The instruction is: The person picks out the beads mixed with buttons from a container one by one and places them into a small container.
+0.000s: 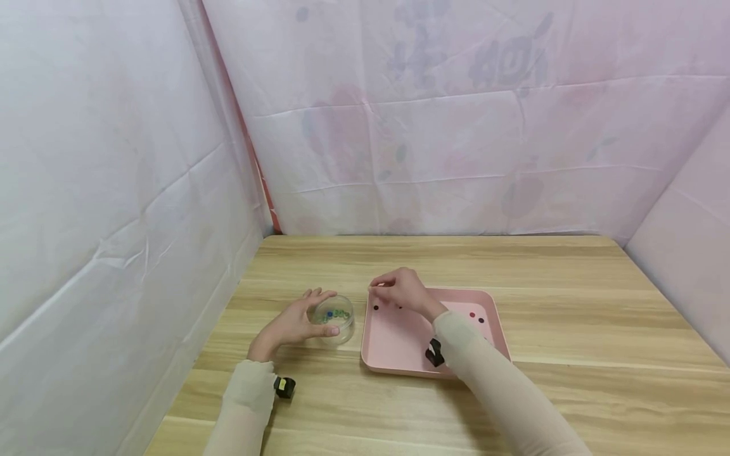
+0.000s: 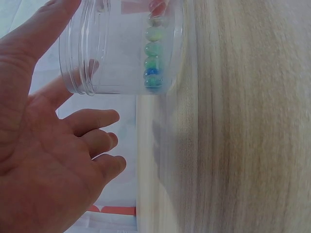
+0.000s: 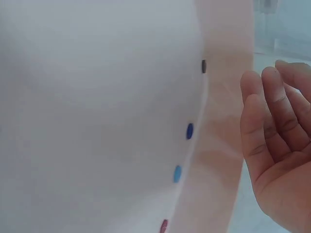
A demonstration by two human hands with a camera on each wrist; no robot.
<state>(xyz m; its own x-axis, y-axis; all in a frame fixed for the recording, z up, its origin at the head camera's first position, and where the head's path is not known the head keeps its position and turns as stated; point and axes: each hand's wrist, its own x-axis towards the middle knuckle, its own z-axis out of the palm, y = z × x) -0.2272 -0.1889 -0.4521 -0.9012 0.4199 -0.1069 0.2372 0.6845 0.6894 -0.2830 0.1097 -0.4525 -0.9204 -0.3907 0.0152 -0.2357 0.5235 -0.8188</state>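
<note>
My left hand [image 1: 294, 322] holds a clear round jar [image 1: 344, 335] between thumb and forefinger near its threaded rim, the other fingers off it. The jar stands upright on the table. In the left wrist view, green, blue and red glass marbles [image 2: 153, 49] lie along its bottom. My right hand [image 1: 406, 292] is over the left far corner of a pink tray [image 1: 393, 354], thumb and fingertips brought together. I cannot tell whether a small thing is pinched between them. Below that hand, a black disc [image 1: 376, 308] lies in the tray.
More small discs lie in the tray, among them a red disc [image 1: 472, 315] and a dark disc [image 1: 481, 320] at its right side. In the right wrist view a light blue disc [image 3: 177, 174] lies by the tray wall. Pale cloth sheets [image 1: 399, 158] surround the wooden table [image 1: 570, 316].
</note>
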